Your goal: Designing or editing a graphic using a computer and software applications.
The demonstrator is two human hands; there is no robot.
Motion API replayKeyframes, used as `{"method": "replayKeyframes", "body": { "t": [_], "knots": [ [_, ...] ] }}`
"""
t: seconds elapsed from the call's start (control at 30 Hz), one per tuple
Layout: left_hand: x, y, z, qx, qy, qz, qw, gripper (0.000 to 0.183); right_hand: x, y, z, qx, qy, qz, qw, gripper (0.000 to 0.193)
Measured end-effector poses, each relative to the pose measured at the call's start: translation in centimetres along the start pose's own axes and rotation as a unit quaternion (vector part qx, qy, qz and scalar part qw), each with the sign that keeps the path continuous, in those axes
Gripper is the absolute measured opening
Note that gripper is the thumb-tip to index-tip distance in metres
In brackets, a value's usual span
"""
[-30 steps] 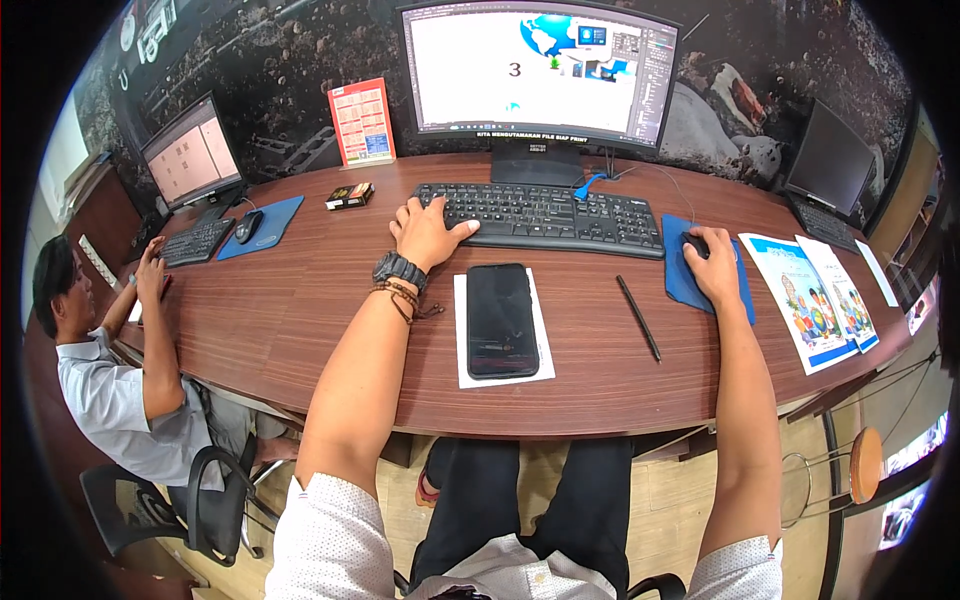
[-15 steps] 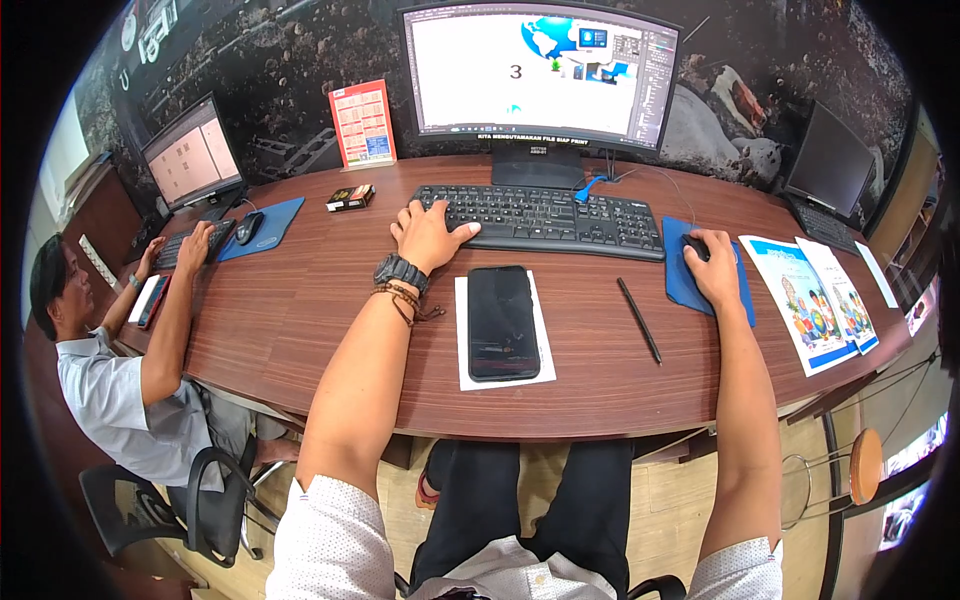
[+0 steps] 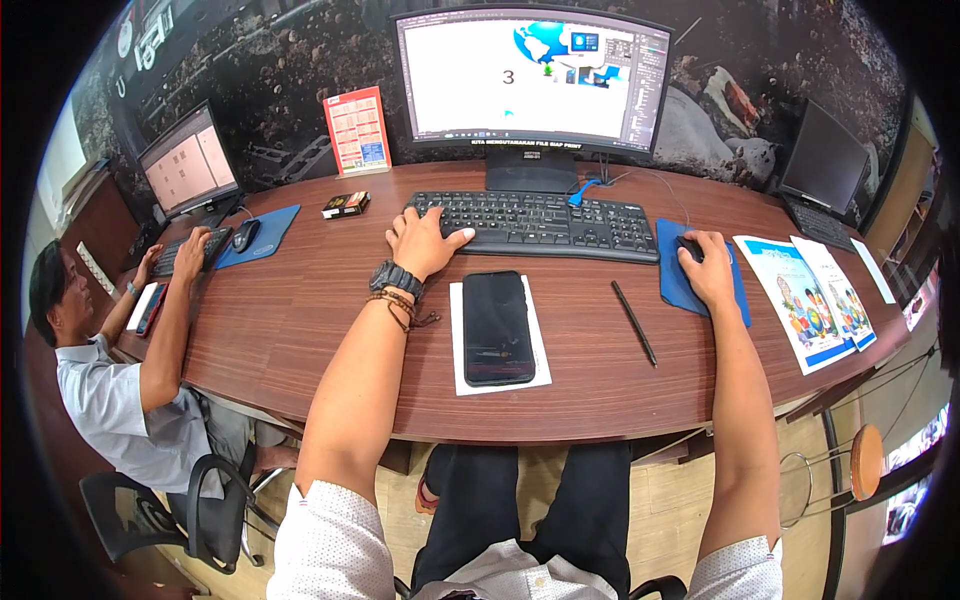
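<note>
My left hand (image 3: pixel 420 243) lies on the left end of the black keyboard (image 3: pixel 545 222), fingers spread and thumb on its front edge. A dark watch and beaded bracelets circle that wrist. Over a black computer mouse (image 3: pixel 688 247) on a blue mouse pad (image 3: pixel 680 286), my right hand (image 3: pixel 710 268) is curled, hiding part of it. Between my forearms a black smartphone (image 3: pixel 498 328) rests on a white sheet of paper (image 3: pixel 458 345). To its right lies a slim black pen (image 3: pixel 635 323). The curved monitor (image 3: pixel 460 85) behind the keyboard displays a design program with blue graphics.
A small dark box (image 3: pixel 346 205) and a red desk calendar (image 3: pixel 357 133) stand left of the monitor. Printed booklets (image 3: pixel 800 305) lie at right, near a dark second screen (image 3: pixel 824 157). At far left a co-worker (image 3: pixel 105 375) uses another keyboard and monitor (image 3: pixel 188 160).
The whole view has shifted slightly, moving the desk items a little to the left. Both hands keep their places on the keyboard and the mouse.
</note>
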State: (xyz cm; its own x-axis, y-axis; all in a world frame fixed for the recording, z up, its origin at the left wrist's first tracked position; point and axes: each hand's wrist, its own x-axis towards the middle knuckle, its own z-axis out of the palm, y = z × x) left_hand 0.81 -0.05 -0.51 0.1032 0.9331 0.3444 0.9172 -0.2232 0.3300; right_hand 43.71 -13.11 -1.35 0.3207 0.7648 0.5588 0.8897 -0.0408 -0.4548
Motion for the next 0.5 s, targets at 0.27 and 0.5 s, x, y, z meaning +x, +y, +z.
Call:
{"method": "replayKeyframes", "body": {
  "t": [0.27, 0.5],
  "knots": [
    [-0.15, -0.07, -0.27, 0.01, 0.005, 0.007, 1.0, 0.076, 0.07, -0.07, 0.06, -0.03, 0.013, 0.049, 0.998, 0.036],
    [-0.06, -0.21, -0.09, 0.012, 0.004, 0.006, 1.0, 0.075, -0.19, -0.33, -0.06, -0.029, 0.017, 0.035, 0.999, 0.036]
  ]
}}
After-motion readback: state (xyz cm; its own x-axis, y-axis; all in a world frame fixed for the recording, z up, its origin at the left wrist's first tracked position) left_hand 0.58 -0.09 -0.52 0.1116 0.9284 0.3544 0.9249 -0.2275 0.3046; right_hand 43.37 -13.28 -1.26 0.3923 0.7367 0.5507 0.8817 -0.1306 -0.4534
